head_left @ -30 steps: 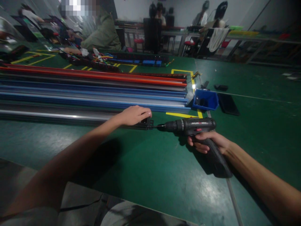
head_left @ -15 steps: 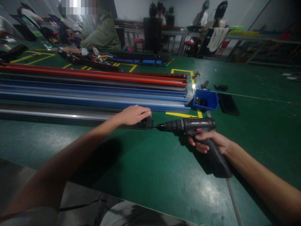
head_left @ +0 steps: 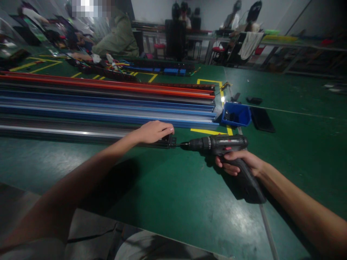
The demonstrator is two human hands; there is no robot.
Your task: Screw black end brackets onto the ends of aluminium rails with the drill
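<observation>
My right hand (head_left: 240, 162) is wrapped round the handle of a black cordless drill (head_left: 229, 143), which lies level and points left. The drill's bit meets the small black end piece (head_left: 172, 141) on a long black-and-silver metal profile (head_left: 81, 133). Over that profile's right end lies my left hand (head_left: 154, 131), its fingers curled down on the far side and holding it. The fingertips are partly hidden. Just behind the profile run several blue profiles (head_left: 173, 115).
Red-orange profiles (head_left: 135, 85) lie farther back, with wire bundles (head_left: 114, 65) beyond. A blue bin (head_left: 245, 117) of small dark parts and a dark flat device (head_left: 262, 120) stand right of the profiles. Across the green table (head_left: 176, 195) sits a person in a green sleeve (head_left: 119, 39).
</observation>
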